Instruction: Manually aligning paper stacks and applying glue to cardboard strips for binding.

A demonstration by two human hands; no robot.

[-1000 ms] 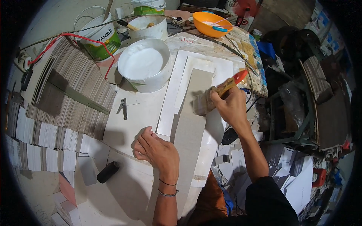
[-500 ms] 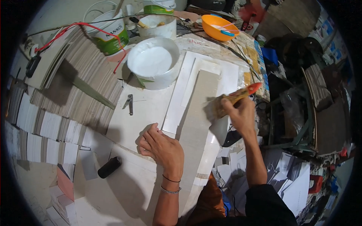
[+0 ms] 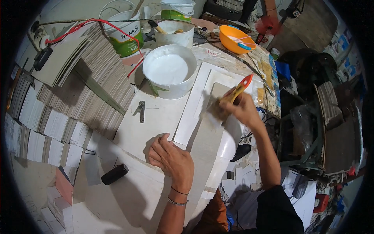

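My right hand [image 3: 239,109] grips a wide paintbrush [image 3: 236,91] with a yellow, red-tipped handle. Its blurred bristles are over the upper part of a long grey cardboard strip [image 3: 202,144], which lies on white sheets [image 3: 191,107]. On the left side of the strip rests my left hand [image 3: 171,160], fingers loosely bent and partly spread, with nothing visible in them; its palm is hidden. Beyond the strip stands a white tub [image 3: 169,87] of white paste or paint.
Stacked boards [image 3: 105,74] line the left side. A black cylinder [image 3: 115,174] and a metal clip [image 3: 141,112] lie on the table. Farther back are a tub with a brush [image 3: 175,37], an orange bowl [image 3: 233,41], white-and-green buckets [image 3: 126,43] and a red cable [image 3: 138,37].
My right hand has shifted slightly left with the paintbrush, whose handle now points more steeply upward. My left hand stays at the strip. The whole view has shifted a little.
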